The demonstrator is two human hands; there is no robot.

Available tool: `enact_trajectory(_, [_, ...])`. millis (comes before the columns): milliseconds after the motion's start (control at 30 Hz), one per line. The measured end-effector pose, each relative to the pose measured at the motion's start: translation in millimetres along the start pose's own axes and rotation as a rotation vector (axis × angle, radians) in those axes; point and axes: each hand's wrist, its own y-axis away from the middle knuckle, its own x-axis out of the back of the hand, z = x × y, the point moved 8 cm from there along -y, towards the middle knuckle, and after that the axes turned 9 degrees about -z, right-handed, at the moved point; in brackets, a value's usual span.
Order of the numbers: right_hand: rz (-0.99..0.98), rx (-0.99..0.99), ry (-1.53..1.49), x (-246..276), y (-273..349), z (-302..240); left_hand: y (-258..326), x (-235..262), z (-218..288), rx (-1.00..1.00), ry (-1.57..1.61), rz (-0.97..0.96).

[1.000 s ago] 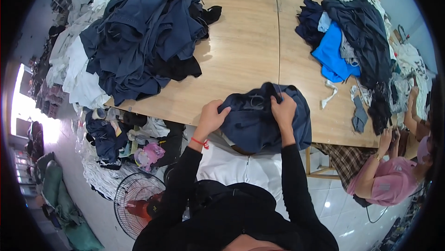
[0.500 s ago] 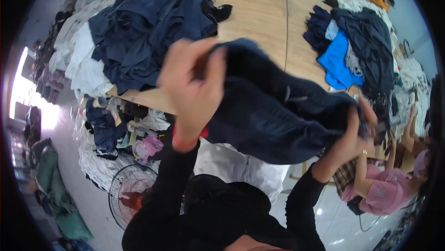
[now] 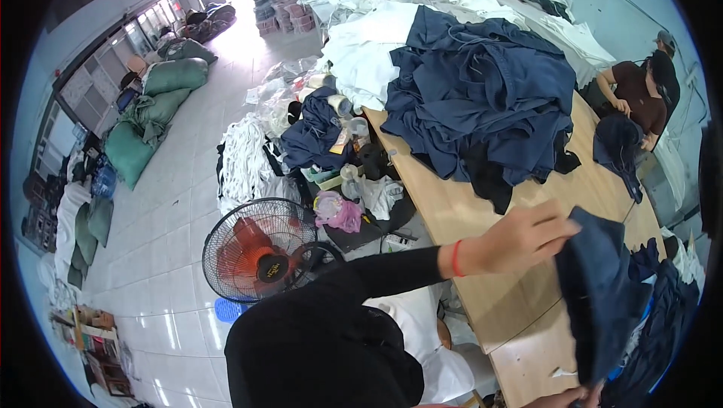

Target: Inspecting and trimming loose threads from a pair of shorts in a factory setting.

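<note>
A dark navy garment [image 3: 599, 295] is stretched between my two hands over the right part of the wooden table, slightly blurred. My left hand [image 3: 531, 238], with a red band at the wrist, pinches its upper corner. At the bottom edge of the picture, my right hand [image 3: 568, 398] grips the lower end and is partly cut off. Beyond my left hand, a big heap of navy garments [image 3: 482, 91] covers the far part of the table.
The wooden table [image 3: 482, 257] has more dark clothes [image 3: 663, 317] at its right. A standing fan [image 3: 260, 250] and a pink plastic bag [image 3: 339, 212] are left of the table. Across it, a person [image 3: 640, 99] handles a navy garment. Green sacks [image 3: 177, 76] line the far-left wall.
The view has swung left, bringing the fan and floor into fuller sight. The navy garment, held wide open before, now hangs narrower between my hands, toward the right of the picture.
</note>
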Motion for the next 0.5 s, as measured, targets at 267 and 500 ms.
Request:
enact_trajectory(267, [0.372, -0.812, 1.849, 11.1, 220.3, 31.8, 284.8, -99.1, -99.6, 0.806, 0.252, -0.573])
enact_trajectory(500, [-0.001, -0.935, 2.036, -38.2, 140.0, 113.7, 270.8, -102.3, -116.0, 0.849, 0.082, -0.503])
